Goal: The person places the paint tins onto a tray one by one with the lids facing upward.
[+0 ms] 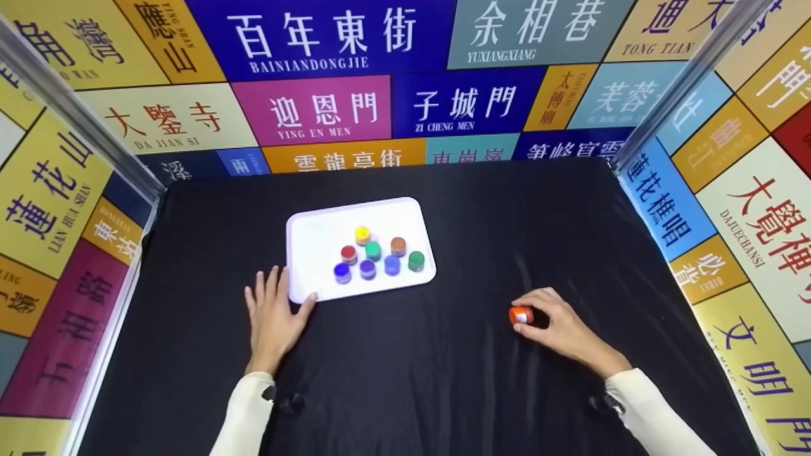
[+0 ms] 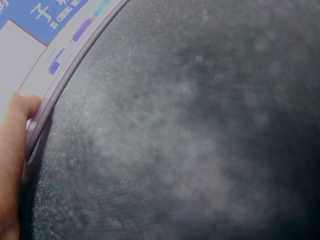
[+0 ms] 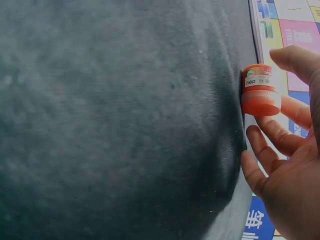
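A small orange paint jar (image 1: 521,315) lies between the thumb and fingers of my right hand (image 1: 564,326). In the right wrist view the jar (image 3: 261,90) is on its side close to the cloth, its label showing, with curled fingers (image 3: 277,135) around one end and the thumb near the other. My left hand (image 1: 274,320) spreads its fingers at the near left corner of a white tray (image 1: 317,234), thumb on the rim. In the left wrist view the thumb (image 2: 27,106) touches the tray's edge. Several paint jars stand on the tray, including a yellow one (image 1: 362,235) and a red one (image 1: 348,254).
Black cloth (image 1: 443,367) covers the table, creased near the right hand. Panels with printed street names (image 1: 317,38) enclose the back and both sides, with metal posts (image 1: 678,82) at the corners.
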Available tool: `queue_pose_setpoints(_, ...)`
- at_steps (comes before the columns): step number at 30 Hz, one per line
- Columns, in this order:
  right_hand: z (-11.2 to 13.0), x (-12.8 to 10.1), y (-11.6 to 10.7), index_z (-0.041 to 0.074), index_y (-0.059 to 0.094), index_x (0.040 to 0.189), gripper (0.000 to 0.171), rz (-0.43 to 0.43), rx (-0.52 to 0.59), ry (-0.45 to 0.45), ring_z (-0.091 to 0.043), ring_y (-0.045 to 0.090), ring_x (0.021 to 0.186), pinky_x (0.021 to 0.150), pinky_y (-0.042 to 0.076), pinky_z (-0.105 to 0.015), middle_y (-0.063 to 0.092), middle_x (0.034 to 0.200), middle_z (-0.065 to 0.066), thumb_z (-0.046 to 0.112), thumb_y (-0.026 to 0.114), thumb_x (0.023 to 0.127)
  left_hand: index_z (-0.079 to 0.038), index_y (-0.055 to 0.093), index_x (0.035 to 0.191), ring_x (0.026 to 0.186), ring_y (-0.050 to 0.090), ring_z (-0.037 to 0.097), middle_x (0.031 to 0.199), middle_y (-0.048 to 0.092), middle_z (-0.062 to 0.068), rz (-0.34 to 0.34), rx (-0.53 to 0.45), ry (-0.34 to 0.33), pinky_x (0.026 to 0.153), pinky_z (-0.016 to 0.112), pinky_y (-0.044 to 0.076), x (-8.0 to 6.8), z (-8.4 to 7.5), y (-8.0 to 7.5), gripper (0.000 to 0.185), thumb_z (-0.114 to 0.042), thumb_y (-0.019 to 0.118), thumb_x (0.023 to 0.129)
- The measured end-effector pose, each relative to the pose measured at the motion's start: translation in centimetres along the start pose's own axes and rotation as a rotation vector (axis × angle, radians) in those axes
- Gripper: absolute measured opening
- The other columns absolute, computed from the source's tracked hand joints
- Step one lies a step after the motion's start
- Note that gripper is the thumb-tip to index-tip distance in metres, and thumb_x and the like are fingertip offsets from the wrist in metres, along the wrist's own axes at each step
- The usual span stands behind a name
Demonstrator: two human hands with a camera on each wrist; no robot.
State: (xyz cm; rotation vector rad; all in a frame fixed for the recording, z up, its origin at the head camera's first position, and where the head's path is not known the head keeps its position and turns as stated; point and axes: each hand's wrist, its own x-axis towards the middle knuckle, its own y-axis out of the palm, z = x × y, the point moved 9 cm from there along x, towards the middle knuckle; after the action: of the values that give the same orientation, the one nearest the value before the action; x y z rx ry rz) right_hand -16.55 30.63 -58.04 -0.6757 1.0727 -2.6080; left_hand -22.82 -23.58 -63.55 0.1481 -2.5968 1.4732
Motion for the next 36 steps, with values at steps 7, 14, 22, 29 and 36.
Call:
queue_pose_setpoints(7,-0.3,-0.5,0.1,0.004,0.077,0.128,0.053,0.012,-0.014,-0.023,-0.031,0.061,0.117,0.107,0.036,-0.009,0.074,0.124,-0.010,0.001,0.096,0.078,-0.002,0.039,0.169,0.168,0.012,0.047,0.175,0.035,0.026,0.007,0.006,-0.004,0.134,0.066,-0.004,0.1,0.1,0.1,0.091,-0.058,0.069,0.104)
queue_pose_setpoints(14,-0.6,-0.3,-0.2,0.003,0.079,0.122,0.051,-0.009,-0.006,-0.051,-0.034,0.063,0.114,0.108,0.035,-0.008,0.076,0.120,-0.010,-0.009,0.095,0.075,-0.001,0.042,0.168,0.167,0.016,0.049,0.174,0.037,0.026,-0.021,0.003,0.010,0.133,0.067,-0.002,0.1,-0.1,-0.2,0.089,-0.055,0.071,0.103)
queue_pose_setpoints(22,-0.6,1.0,-0.8,0.007,0.080,0.119,0.044,-0.024,0.005,0.003,-0.028,0.064,0.111,0.101,0.039,-0.010,0.076,0.116,-0.004,-0.002,0.095,0.080,-0.001,0.042,0.168,0.167,0.015,0.049,0.173,0.037,0.026,-0.011,0.002,0.001,0.133,0.067,-0.002,0.0,-0.2,-0.1,0.089,-0.054,0.072,0.103)
queue_pose_setpoints(29,-0.4,3.1,-0.8,0.006,0.080,0.120,0.042,-0.047,0.063,0.040,-0.027,0.067,0.109,0.100,0.043,-0.014,0.076,0.116,-0.005,0.001,0.096,0.081,-0.001,0.042,0.168,0.167,0.015,0.049,0.174,0.037,0.026,-0.014,-0.004,0.004,0.133,0.067,-0.003,0.0,-0.3,-0.1,0.089,-0.054,0.072,0.102)
queue_pose_setpoints(36,-0.4,5.2,-0.1,0.007,0.079,0.114,0.040,-0.033,0.074,0.061,-0.025,0.068,0.105,0.095,0.051,-0.031,0.075,0.112,-0.004,0.002,0.098,0.079,-0.002,0.043,0.167,0.167,0.015,0.049,0.174,0.037,0.026,-0.021,-0.003,0.004,0.134,0.066,-0.003,-0.1,-0.2,0.0,0.089,-0.055,0.072,0.102)
